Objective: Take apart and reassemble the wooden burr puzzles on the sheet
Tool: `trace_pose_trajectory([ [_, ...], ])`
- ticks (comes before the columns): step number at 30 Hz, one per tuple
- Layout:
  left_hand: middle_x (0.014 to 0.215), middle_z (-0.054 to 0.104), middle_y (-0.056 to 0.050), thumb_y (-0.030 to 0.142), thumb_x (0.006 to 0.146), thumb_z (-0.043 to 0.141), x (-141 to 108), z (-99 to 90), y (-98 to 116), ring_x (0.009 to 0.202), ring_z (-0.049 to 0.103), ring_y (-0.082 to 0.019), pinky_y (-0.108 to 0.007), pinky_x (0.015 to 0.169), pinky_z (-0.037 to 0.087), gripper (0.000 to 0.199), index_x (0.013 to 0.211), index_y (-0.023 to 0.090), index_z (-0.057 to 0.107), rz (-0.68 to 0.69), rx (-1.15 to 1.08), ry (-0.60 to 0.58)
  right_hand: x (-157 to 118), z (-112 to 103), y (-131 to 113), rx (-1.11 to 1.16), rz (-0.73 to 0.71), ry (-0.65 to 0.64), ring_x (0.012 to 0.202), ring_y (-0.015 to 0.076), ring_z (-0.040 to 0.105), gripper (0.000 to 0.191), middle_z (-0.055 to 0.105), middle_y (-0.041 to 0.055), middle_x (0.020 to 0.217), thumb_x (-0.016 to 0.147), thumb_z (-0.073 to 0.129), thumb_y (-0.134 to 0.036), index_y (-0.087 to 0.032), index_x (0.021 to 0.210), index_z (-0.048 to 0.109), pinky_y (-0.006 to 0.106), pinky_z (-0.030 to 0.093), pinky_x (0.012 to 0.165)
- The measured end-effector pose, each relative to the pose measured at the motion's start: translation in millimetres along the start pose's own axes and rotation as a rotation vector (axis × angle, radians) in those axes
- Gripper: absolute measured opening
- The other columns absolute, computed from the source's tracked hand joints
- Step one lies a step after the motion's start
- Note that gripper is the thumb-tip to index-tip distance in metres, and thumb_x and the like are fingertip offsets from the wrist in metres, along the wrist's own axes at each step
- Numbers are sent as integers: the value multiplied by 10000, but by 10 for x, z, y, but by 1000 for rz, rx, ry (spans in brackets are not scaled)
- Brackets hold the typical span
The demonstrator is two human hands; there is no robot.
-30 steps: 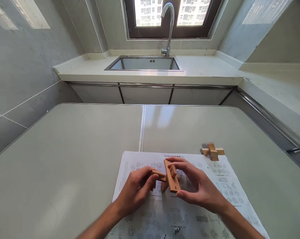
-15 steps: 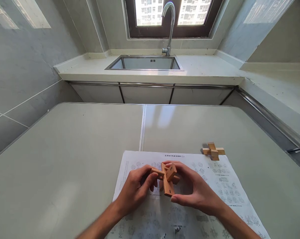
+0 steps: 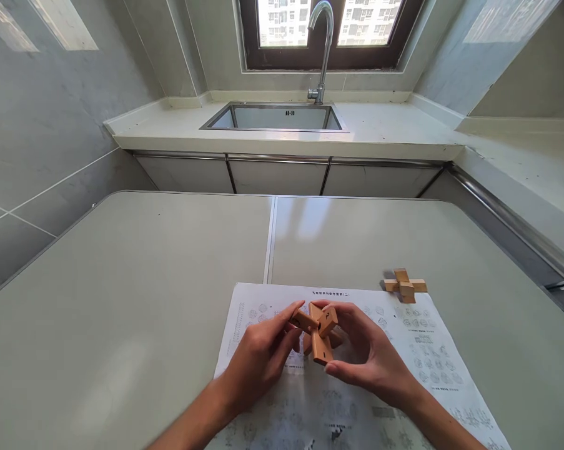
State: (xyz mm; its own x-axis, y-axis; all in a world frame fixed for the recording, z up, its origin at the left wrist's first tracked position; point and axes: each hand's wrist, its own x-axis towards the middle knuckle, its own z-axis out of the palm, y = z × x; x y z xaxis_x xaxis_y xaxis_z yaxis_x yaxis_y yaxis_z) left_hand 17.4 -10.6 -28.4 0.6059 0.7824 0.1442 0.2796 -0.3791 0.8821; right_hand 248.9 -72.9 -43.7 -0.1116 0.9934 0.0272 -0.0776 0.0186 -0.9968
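Apparently for steadiness, right hand (image 3: 373, 350) pinches crossed blocks (image 3: 321, 345), left hand (image 3: 259, 351) a bar (image 3: 303, 321), well short of far edge of table (image 3: 169, 262).

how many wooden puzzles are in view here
2. One wooden puzzle is between the left hand and right hand; the other puzzle lies at the paper's far right corner. The hands hide part of the first.

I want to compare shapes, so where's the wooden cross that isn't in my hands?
In the head view, the wooden cross sits right of centre, at the far right corner of the printed sheet, beyond the right hand.
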Motion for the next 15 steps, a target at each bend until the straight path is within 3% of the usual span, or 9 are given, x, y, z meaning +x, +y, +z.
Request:
trace_pose_trajectory([
  [5,921,764,-19,205,1074,514,-24,15,-52,772,687,-135,-249,782,562,522,1592,264,472,68,3,-18,-4,-19,38,150,63,3,1370,354,597,616,613,129,1494,781,951,-383,-322,1290,611,484,551,1061],
  [10,851,755,-9,189,1071,505,-17,11,-30,671,612,-127,-233,671,518,582,1640,245,394,107,10,-48,1,-21,42,213,84,19,1378,369,588,609,630,130,1467,746,980,-374,-312,1237,627,540,486,1129],
  [15,846,724,9,209,1030,609,-37,47,-65,612,555,-109,-216,612,500,671,1648,270,356,116,-11,-68,12,10,31,323,108,25,1302,380,649,601,631,143,1464,726,990,-403,-300,1196,631,560,543,1055],
])
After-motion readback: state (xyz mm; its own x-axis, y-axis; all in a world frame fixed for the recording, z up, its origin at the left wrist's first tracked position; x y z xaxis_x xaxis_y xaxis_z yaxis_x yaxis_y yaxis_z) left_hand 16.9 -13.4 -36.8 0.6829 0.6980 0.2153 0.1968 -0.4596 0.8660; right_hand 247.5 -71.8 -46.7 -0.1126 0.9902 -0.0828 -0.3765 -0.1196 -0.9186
